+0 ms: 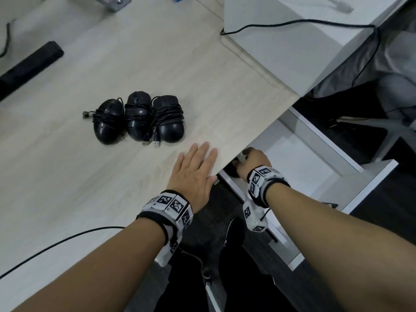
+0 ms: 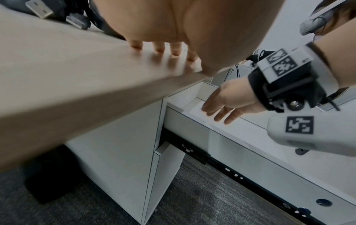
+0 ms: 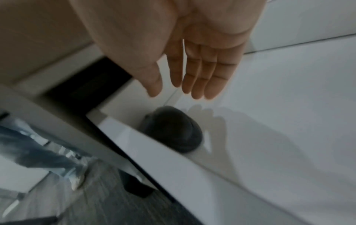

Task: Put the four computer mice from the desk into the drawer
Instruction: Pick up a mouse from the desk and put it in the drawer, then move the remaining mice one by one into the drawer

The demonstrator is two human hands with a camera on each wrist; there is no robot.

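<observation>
mouse [image 3: 174,129] one lies in the drawer's [image 1: 315,167] near-left corner, my right hand [image 1: 253,162] slack above it, holding nothing. three mice [image 1: 138,118] wait on the desk [image 1: 202,86]; my flat left hand [image 1: 194,173] should reach far-left, gripping cord and body together.

a black bar [image 1: 29,64] lies at the far left of a white box [image 1: 281,41]. a black cable [image 1: 292,24] crosses that box.

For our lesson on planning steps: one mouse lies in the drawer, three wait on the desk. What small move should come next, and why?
Probably lift the open right hand out of the drawer toward the three mice: it holds nothing, and the mouse in the drawer lies free.
</observation>
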